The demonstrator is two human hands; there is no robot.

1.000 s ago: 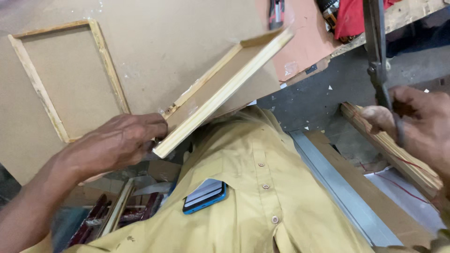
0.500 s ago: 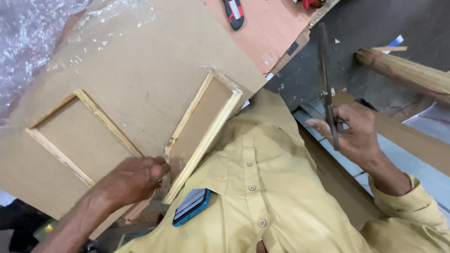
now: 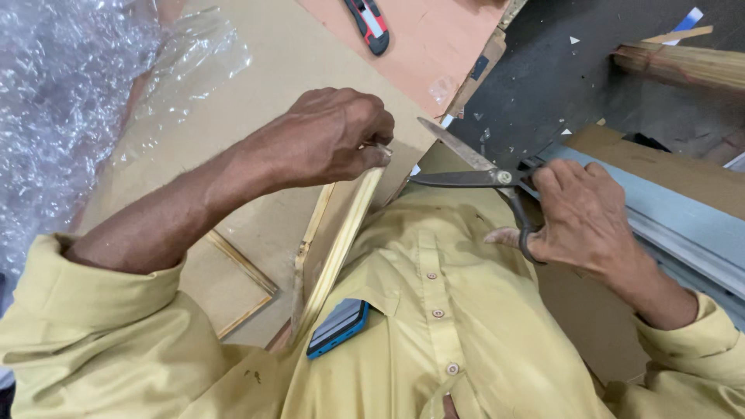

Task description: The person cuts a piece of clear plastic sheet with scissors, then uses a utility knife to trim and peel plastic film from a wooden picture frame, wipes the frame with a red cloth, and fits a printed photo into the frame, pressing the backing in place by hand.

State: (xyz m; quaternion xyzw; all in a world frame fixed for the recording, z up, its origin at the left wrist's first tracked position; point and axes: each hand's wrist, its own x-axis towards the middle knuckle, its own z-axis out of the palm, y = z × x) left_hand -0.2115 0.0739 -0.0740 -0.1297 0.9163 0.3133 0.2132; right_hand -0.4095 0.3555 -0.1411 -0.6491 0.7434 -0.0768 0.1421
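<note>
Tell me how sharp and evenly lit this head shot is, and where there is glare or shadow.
Head view: sharp on the left hand, the right hand and the open scissors; soft, even light with only faint shadow under the left forearm; the bubble wrap at the left edge shows pale glare; the wooden frame held on edge reads clearly; the wide lens bends the edges of the picture a little.

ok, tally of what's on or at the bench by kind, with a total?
Wooden frames: 2, one held by the left hand at, one flat at
Scissors: 1, in the right hand
Utility knife: 1
Phone: 1
Bubble wrap: 1
Total: 6
</note>
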